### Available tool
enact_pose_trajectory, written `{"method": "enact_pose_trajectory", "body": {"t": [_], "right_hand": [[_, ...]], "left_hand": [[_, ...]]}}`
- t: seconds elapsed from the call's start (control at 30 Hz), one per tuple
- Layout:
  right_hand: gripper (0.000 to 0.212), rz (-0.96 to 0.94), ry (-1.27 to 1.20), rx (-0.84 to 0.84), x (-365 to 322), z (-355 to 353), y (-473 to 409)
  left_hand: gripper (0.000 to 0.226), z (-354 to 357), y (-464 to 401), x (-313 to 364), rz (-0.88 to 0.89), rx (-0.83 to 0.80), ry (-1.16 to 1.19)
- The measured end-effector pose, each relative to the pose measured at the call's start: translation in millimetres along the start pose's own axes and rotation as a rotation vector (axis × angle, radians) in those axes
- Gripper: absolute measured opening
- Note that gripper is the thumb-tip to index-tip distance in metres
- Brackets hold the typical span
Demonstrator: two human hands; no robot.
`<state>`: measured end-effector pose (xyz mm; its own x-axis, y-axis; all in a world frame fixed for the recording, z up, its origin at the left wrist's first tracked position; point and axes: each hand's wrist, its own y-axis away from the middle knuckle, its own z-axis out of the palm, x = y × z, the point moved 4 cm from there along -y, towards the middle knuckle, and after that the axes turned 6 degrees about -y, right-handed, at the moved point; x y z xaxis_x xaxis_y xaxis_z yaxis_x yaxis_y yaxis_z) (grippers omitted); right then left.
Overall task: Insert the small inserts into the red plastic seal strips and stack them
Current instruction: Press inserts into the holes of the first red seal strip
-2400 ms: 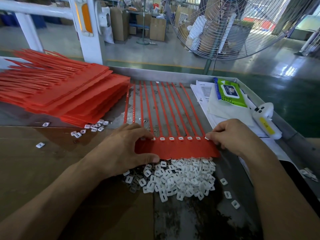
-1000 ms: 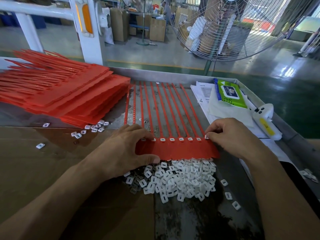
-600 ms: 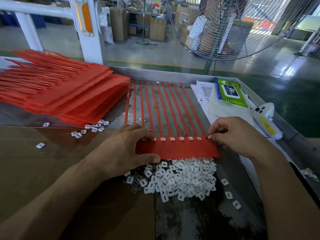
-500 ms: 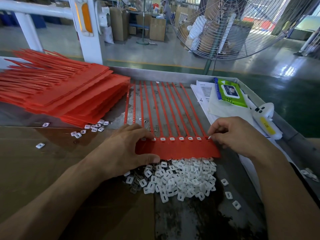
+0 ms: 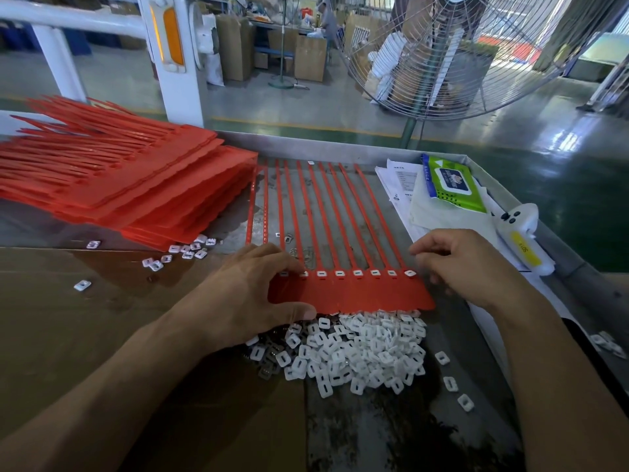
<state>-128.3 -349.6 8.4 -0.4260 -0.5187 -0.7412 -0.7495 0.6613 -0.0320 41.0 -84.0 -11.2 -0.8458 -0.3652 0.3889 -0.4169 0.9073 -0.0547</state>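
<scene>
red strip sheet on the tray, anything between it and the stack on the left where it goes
Nothing visible blocks that path. The red strip sheet lies right beside the stack, with only a few loose inserts on the table at the stack's near corner. The left hand rests on its left end.
</scene>
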Motion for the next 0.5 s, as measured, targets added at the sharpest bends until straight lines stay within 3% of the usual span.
{"method": "enact_pose_trajectory", "body": {"t": [0.17,0.5], "right_hand": [[0.006,0.068,0.003,-0.075,0.5,-0.6,3.1],[0.009,0.087,0.047,-0.058,0.0,7.0,1.9]], "left_hand": [[0.075,0.3,-0.6,-0.3,-0.001,0.001,0.000],[0.074,3.0,-1.4,-2.4,0.006,0.012,-0.003]]}}
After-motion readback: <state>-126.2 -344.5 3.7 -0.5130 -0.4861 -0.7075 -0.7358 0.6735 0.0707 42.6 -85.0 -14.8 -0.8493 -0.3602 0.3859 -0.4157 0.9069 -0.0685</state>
